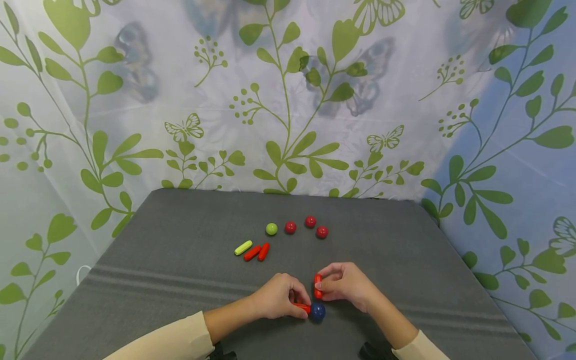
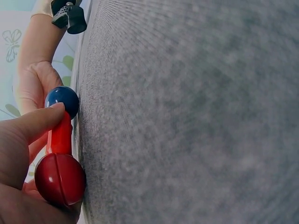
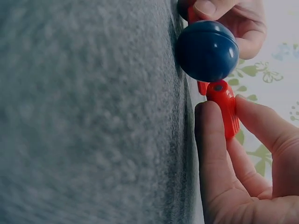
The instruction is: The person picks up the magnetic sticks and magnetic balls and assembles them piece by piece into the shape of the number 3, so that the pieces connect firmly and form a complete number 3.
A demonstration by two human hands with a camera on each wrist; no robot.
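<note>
My left hand (image 1: 280, 296) pinches a red rod (image 2: 60, 136) low over the grey table. A blue ball (image 1: 317, 312) sits on one end of that rod, and the left wrist view shows a red ball (image 2: 60, 179) at its other end, near the palm. Between thumb and fingers, my right hand (image 1: 348, 285) holds a second red rod (image 1: 318, 287). In the right wrist view, the round end of this rod, with a dark spot in it, faces the blue ball and is right at its underside.
Farther back on the grey table (image 1: 202, 225) lie a lime green ball (image 1: 271, 229) and three red balls (image 1: 290, 227). In front of them are a yellow-green rod (image 1: 243, 247) and two red rods (image 1: 252, 253). A leaf-patterned curtain (image 1: 216, 125) hangs behind the table.
</note>
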